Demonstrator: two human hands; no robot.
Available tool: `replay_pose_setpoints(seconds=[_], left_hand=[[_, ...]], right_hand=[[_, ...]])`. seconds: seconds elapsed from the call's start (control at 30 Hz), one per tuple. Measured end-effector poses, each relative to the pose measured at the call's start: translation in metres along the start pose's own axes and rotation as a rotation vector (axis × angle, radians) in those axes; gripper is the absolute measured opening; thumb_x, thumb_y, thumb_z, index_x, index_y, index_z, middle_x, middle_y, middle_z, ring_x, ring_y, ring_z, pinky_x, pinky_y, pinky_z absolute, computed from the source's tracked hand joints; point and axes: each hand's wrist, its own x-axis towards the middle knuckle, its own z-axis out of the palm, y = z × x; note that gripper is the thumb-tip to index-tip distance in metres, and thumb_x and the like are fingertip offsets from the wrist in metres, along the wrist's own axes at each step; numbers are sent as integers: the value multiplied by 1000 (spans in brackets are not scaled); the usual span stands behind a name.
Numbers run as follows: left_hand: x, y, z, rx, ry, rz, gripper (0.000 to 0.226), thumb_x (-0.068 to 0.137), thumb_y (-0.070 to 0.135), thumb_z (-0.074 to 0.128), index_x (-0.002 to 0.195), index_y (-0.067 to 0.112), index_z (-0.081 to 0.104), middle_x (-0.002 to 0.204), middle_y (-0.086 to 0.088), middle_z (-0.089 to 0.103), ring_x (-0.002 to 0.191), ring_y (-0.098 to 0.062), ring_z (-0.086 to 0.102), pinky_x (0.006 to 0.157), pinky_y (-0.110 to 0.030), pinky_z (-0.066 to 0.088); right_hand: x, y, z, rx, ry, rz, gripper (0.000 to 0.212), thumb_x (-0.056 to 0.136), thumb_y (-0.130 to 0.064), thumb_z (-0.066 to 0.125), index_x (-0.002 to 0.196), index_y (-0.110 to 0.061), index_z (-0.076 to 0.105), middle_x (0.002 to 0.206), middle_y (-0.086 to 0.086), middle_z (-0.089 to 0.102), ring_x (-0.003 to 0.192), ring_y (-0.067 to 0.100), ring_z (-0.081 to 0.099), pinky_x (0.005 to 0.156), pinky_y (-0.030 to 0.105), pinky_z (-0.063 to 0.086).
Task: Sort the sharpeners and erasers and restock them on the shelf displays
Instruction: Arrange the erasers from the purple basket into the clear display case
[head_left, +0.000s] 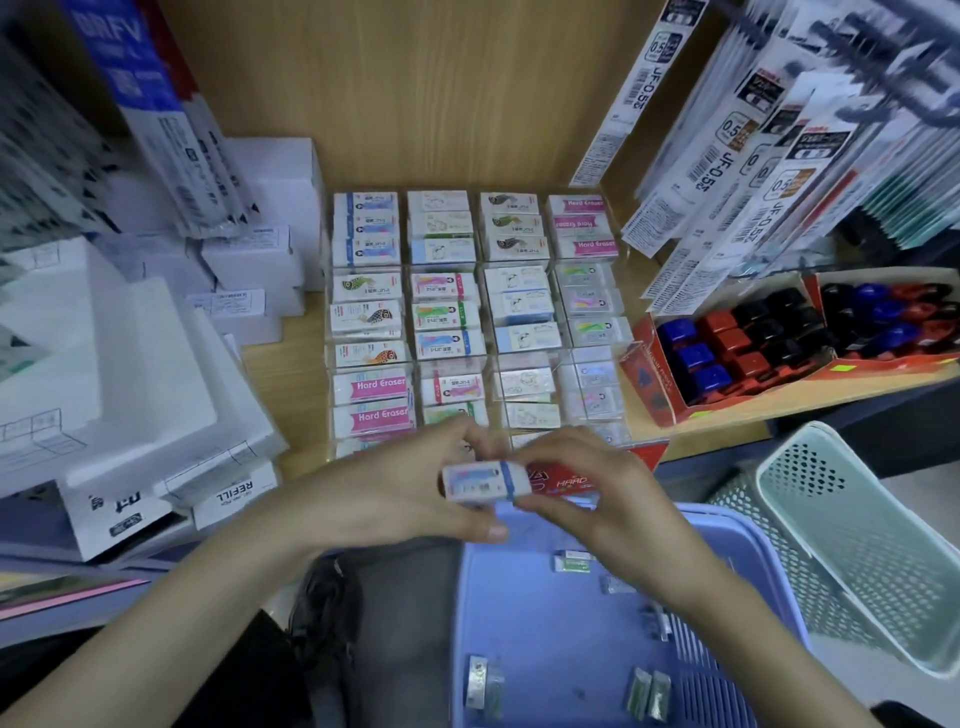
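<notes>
Eraser (483, 483) with blue band pinched end to end, fingers of left hand (410, 499) and right hand (587, 493) curled round it, just above blue basket (545, 649) at near edge of display (587, 356). Match to blue-banded stack (366, 228) far left, label up; red packet (566, 483) behind it perhaps held too.

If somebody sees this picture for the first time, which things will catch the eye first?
First, the two hands at the lower centre: the left hand and the right hand hold one white eraser with a blue band between them. Behind them, on the wooden shelf, rows of packed erasers lie in a grid, and to the right a red box holds blue, red and black sharpeners.
</notes>
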Motion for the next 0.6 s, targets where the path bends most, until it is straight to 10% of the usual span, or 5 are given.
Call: replay_pose_setpoints(seconds=[0.23,0.6], left_hand=[[-14,-5,-43,-89,676,15,23,79,16,72,91,29,57,90,9,67,85,-17,64,81,-36,53],[-13,-4,-38,-24,649,63,14,83,17,68,84,29,59,87,7,66,76,-7,61,79,-35,52]], right_hand=[[70,5,27,-446,303,-6,32,73,-7,75,103,-12,69,94,4,67,92,26,55,80,32,39],[83,12,59,-776,493,114,26,52,-12,86,69,-13,66,77,5,53,73,29,54,66,33,38]])
